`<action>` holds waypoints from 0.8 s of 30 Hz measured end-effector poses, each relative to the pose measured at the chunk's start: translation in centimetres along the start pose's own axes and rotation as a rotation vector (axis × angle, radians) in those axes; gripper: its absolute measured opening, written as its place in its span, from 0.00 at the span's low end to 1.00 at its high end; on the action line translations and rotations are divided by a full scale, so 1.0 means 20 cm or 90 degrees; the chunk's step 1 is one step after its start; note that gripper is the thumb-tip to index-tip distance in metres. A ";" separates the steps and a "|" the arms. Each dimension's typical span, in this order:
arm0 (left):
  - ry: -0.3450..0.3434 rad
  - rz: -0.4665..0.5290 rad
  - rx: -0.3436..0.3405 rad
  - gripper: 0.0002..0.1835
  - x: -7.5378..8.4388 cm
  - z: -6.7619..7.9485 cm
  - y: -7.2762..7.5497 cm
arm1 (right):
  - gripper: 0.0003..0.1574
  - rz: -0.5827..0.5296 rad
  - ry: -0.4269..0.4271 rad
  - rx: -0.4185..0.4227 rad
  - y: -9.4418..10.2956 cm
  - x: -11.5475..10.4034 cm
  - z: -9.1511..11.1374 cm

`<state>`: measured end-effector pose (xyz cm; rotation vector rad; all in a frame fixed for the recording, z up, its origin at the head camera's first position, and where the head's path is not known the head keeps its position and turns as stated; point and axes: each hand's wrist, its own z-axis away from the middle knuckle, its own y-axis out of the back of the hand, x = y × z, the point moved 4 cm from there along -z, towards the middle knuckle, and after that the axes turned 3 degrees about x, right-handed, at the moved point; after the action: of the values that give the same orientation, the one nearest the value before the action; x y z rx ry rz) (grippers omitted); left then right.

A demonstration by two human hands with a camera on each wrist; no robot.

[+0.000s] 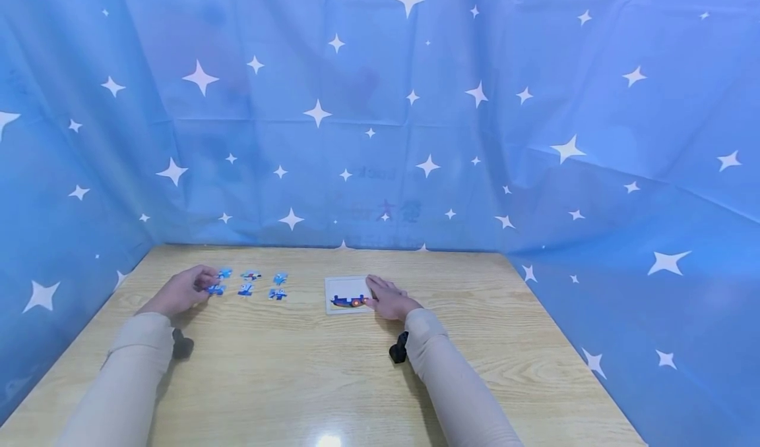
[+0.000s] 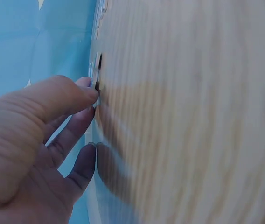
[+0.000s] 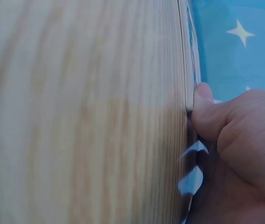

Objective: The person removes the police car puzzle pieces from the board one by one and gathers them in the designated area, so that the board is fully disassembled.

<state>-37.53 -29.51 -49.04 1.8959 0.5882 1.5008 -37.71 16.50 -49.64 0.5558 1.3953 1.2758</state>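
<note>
On the table (image 1: 285,374), loose puzzle pieces lie left of the puzzle tray (image 1: 347,286), three in a back row (image 1: 251,275), three in a front row (image 1: 245,290); the left hand (image 1: 189,287) is at the rows' left end; fitted pieces (image 1: 344,301) sit in the tray's near part; the right hand (image 1: 387,300) rests on its right edge; a curtain (image 1: 380,190) hangs behind.

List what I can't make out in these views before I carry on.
- Grip of the left hand on the nearest puzzle piece: too small in the head view; thumb and fingers mask the contact in the left wrist view.
- Right edge of the board: partly covered by the right hand, head view.
- Prints on the other loose pieces: too small, head view.
- Sleeves: cut off by the head view's bottom edge.
</note>
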 end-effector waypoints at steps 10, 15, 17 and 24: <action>0.008 0.004 -0.009 0.30 -0.01 -0.01 0.00 | 0.40 -0.007 -0.001 0.006 0.00 0.00 0.00; 0.006 0.007 -0.014 0.29 -0.02 -0.01 0.00 | 0.40 -0.005 -0.004 0.007 0.00 0.00 0.01; 0.007 0.009 -0.014 0.29 -0.02 -0.01 0.00 | 0.40 -0.004 -0.003 0.007 0.00 0.00 0.01; 0.006 0.007 -0.010 0.29 -0.02 -0.01 0.01 | 0.40 0.000 0.000 0.006 0.00 -0.01 0.01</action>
<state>-37.81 -29.82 -49.21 1.8837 0.5684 1.5180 -37.49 16.45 -49.49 0.5621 1.4013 1.2704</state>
